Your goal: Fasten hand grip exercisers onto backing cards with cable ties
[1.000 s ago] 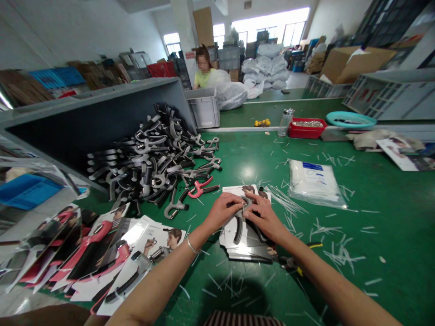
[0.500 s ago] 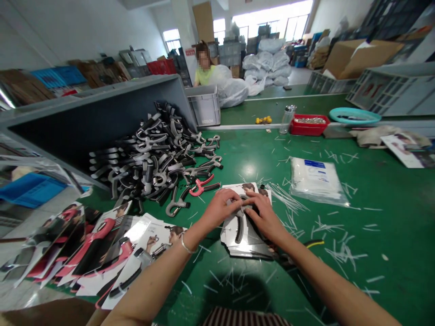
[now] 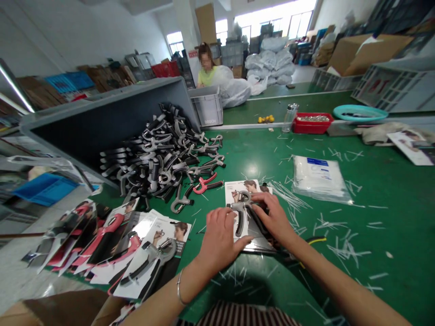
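In front of me a grey-and-black hand grip strengthener [image 3: 241, 218] lies on a printed backing card [image 3: 231, 190], on top of a small stack of cards. My left hand [image 3: 219, 237] rests at the stack's left edge, fingers apart and thumb stretched over the lower cards. My right hand [image 3: 274, 217] has its fingers and thumb round the strengthener's right handle, which it partly hides. Just right of the stack lie loose white cable ties [image 3: 288, 195]. Beneath my right forearm a tool with yellow-and-black handles [image 3: 316, 239] is partly covered.
A tipped grey crate [image 3: 112, 102] spills a heap of grip strengtheners [image 3: 166, 158] at left; one is red [image 3: 204, 184]. Carded strengtheners [image 3: 144, 267] lean in a row nearer me. Right are a bag of cable ties [image 3: 319, 179] and a red tray [image 3: 311, 123]. A person sits beyond.
My left hand has moved off the strengthener, down and left to the stack's edge, and opened. The right hand has shifted slightly right, uncovering the spring end. The view has turned slightly.
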A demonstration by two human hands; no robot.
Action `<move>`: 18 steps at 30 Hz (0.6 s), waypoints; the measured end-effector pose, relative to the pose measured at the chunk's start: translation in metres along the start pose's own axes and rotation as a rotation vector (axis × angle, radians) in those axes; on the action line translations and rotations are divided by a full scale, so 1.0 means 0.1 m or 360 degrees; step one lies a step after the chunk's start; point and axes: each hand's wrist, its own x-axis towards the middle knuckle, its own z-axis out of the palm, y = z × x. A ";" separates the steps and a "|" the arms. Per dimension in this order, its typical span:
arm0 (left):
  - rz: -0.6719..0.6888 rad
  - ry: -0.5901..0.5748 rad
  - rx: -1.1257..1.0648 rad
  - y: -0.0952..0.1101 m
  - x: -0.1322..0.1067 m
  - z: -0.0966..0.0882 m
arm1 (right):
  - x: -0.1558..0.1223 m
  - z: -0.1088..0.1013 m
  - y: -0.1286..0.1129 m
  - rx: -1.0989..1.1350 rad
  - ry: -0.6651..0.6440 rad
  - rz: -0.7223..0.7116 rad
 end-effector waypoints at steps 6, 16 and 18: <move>-0.0203 -0.0196 0.0125 -0.09 -0.04 0.02 | -0.30 -0.08 -0.37 -0.0530 -0.0476 -0.0292; -0.0347 -0.0238 -0.0610 -0.37 -0.03 -0.19 | -0.13 0.15 -0.65 -0.1308 -0.0629 -0.0430; -0.0308 -0.0138 -0.0769 -0.38 -0.02 -0.16 | -0.13 0.12 -0.69 -0.1341 -0.0670 -0.0456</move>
